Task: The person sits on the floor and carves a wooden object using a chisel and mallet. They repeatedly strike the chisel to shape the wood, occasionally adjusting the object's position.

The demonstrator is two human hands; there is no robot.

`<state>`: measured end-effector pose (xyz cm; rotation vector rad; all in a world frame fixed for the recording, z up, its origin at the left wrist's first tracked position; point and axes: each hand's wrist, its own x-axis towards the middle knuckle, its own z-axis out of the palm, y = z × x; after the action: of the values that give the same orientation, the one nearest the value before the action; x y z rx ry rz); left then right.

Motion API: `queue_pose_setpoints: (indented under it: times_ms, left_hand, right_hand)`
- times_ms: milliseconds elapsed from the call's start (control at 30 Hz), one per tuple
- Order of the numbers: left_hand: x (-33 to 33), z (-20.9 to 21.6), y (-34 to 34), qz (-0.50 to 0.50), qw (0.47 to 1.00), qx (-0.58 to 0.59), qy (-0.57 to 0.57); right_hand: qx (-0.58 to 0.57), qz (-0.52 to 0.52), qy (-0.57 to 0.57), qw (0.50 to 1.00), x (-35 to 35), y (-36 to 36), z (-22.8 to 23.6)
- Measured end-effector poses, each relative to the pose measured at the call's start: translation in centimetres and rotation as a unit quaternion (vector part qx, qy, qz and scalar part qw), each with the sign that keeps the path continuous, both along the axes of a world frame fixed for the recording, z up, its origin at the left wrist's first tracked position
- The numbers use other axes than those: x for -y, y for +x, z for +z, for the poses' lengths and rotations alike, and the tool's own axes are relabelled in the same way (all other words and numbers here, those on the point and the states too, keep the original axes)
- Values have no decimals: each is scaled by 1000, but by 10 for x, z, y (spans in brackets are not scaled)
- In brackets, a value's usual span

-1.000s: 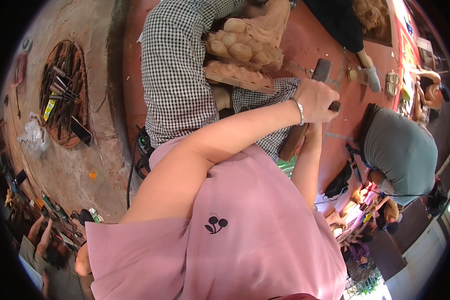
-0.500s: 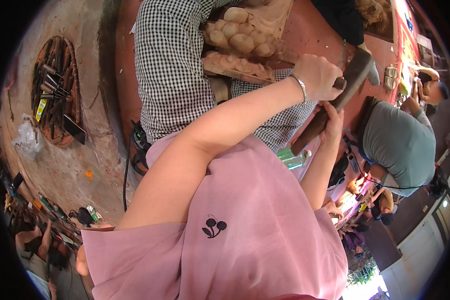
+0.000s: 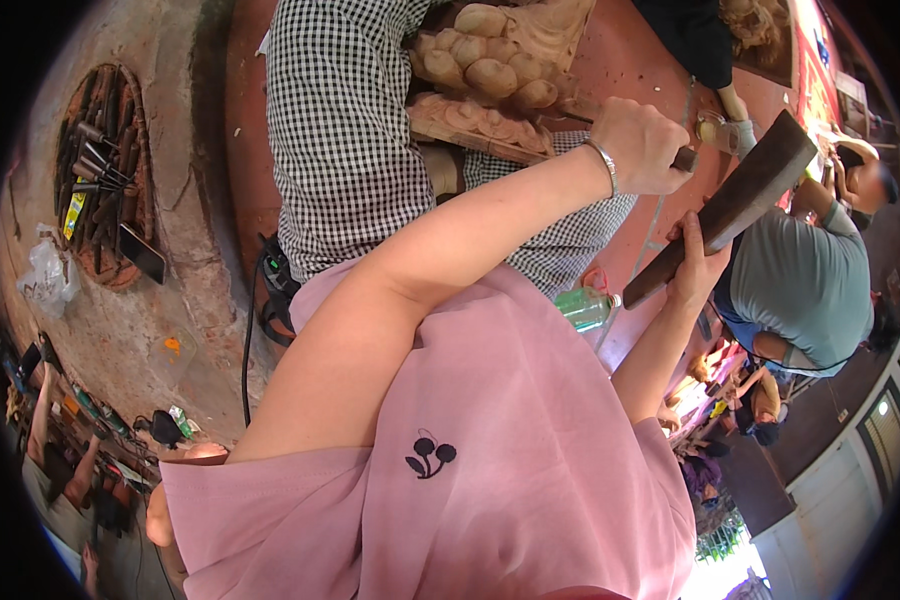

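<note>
My left hand (image 3: 638, 148), with a bracelet at the wrist, is closed round a chisel (image 3: 684, 159). Its handle end sticks out of the fist, and its shaft runs left toward a wood carving (image 3: 490, 72) with several rounded, fruit-like lumps. The chisel's cutting tip is hard to make out. My right hand (image 3: 698, 262) grips a dark wooden mallet (image 3: 755, 185) near its lower end. The mallet's thick head slants up to the right, apart from the chisel handle. A carved wavy border (image 3: 485, 125) lies along the carving's near side.
A wicker basket of carving tools (image 3: 105, 175) stands at the left, with a phone (image 3: 142, 254) on its rim and a plastic bag (image 3: 48, 275) beside it. A green bottle (image 3: 584, 309) lies near my right forearm. A person in a grey-green shirt (image 3: 795, 285) sits to the right.
The mallet and my right hand have swung right, away from the chisel handle. My left hand stays almost in place, still round the chisel. The view has shifted slightly.
</note>
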<state>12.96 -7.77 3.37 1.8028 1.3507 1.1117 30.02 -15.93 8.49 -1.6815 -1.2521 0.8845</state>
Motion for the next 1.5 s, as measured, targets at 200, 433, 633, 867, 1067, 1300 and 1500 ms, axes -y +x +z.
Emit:
queue_pose_setpoints:
  times_ms: [200, 433, 633, 867, 1067, 1300, 1500]
  left_hand:
    - [-4, -5, -2, 44, 997, 48, 42]
    - [-4, -11, -5, 82, 988, 111, 65]
    - [-9, -13, -3, 89, 988, 106, 67]
    - [-10, -13, -2, 94, 988, 100, 70]
    - [-11, -11, -1, 94, 988, 111, 50]
    - [-13, -11, 0, 96, 991, 84, 34]
    - [-14, -11, -2, 104, 993, 60, 21]
  right_hand:
    - [70, 0, 50, 996, 3, -5, -4]
    - [370, 55, 108, 921, 3, -2, -2]
    - [370, 47, 82, 924, 10, 11, -11]
    - [369, 34, 68, 926, 9, -3, -3]
    - [302, 13, 71, 951, 10, 7, -13]
    - [267, 1, 54, 962, 10, 12, -15]
    - [321, 28, 33, 946, 5, -3, -3]
